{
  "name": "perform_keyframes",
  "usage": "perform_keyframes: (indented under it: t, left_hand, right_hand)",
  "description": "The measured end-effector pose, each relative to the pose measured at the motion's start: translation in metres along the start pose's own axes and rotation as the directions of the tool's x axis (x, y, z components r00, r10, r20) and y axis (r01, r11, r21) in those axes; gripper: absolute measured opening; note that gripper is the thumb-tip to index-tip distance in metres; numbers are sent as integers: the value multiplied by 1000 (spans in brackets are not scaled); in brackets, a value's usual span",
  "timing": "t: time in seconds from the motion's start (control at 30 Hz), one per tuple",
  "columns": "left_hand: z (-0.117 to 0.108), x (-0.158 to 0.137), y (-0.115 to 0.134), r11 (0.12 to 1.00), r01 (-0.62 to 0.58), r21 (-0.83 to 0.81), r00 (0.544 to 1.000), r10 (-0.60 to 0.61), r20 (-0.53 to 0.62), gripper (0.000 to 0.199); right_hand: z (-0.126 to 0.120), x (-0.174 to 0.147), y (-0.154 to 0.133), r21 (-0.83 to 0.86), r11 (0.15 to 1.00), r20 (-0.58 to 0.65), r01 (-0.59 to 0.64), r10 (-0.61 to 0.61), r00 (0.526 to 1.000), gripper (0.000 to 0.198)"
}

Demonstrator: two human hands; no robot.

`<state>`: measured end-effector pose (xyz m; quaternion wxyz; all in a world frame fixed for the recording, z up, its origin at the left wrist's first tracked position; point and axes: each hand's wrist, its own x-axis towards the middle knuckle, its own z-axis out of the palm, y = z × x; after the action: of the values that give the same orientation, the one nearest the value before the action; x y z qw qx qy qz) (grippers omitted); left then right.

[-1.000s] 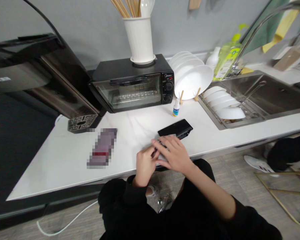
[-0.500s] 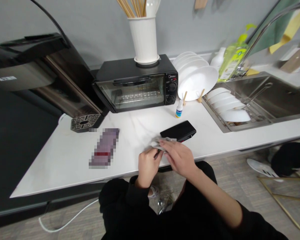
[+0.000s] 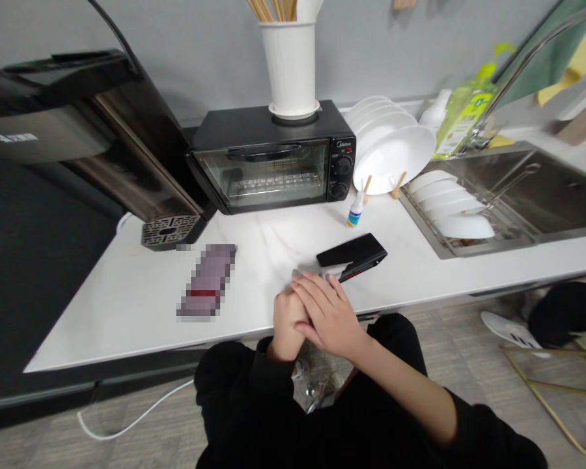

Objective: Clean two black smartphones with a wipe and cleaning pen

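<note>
My left hand [image 3: 288, 324] is closed in a fist near the counter's front edge, and whatever it grips is hidden. Across its top lies my right hand [image 3: 331, 320], its fingers together and curved over the left knuckles. A crumpled pale grey cloth [image 3: 297, 273] peeks out beyond the fingertips, mostly covered by the right hand. Just past the hands rests a long black case [image 3: 355, 251], with red marks along its near side. Behind that case stands a small white bottle [image 3: 355, 210] with a blue and yellow label.
A blurred-out purple item [image 3: 209, 277] lies to the left. At the back are a black drinks machine [image 3: 141, 143], a toaster oven [image 3: 273, 172] bearing a white utensil holder [image 3: 290, 68], and racked plates [image 3: 395, 156]. Bowls [image 3: 466, 227] sit by the sink [image 3: 561, 189]. A person's shoe [image 3: 510, 333] shows at right.
My right hand has slid leftward over the left hand, covering most of the cloth and the dark thin piece that showed at the left fingers. The view has shifted slightly.
</note>
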<state>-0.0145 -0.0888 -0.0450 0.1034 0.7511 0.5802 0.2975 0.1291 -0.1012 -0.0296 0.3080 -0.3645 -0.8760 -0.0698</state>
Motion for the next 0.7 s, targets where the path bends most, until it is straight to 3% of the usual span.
perform_keyframes:
  t: [0.13, 0.3, 0.4, 0.53, 0.6, 0.7]
  left_hand:
    - [-2, 2, 3, 1000, 16, 4, 1000, -16, -23, 24]
    - [-4, 4, 12, 999, 35, -21, 997, -36, -72, 30]
    - [-4, 4, 10, 1000, 29, -8, 996, -30, -86, 27]
    - [-3, 3, 4, 1000, -5, 7, 999, 6, -53, 18]
    - [-4, 2, 4, 1000, -7, 3, 999, 7, -47, 17]
    - [-5, 3, 9, 999, 15, -34, 998, -17, -61, 25]
  right_hand:
    - [-14, -13, 31, -50, 997, -39, 56, -58, 998, 51]
    - [-30, -2, 67, -38, 983, -186, -177, 167, 968, 23]
    - [-18, 10, 49, -69, 968, -136, -240, 229, 964, 31]
    - [-2, 13, 21, -33, 999, -51, -10, 9, 999, 45]
    - [-6, 7, 33, -50, 998, -1, 38, -38, 999, 54]
    - [-21, -5, 77, -108, 985, -21, -133, 131, 991, 54]
